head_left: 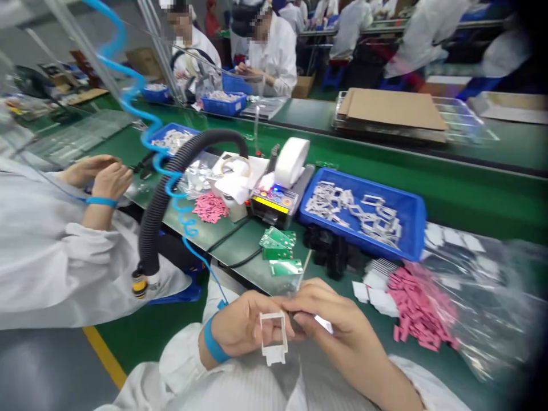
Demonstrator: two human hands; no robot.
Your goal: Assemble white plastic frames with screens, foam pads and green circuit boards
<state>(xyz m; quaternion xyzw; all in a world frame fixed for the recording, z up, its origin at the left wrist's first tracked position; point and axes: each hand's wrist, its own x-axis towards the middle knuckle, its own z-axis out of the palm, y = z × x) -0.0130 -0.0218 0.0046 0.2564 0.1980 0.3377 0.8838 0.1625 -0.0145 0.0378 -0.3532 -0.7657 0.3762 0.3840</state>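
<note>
Low in the centre of the frame I see my left hand and right hand both pinching a white plastic frame, long axis upright, tab pointing down, with green boards, black parts and a blue tray above it and pink pads to the right.

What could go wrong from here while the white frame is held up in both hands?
The white frame is only pinched by the left hand and right hand, off the green table; a slip would likely drop it into the lap. The pink pieces lie loose beside the right forearm; a sweep could scatter them.
</note>
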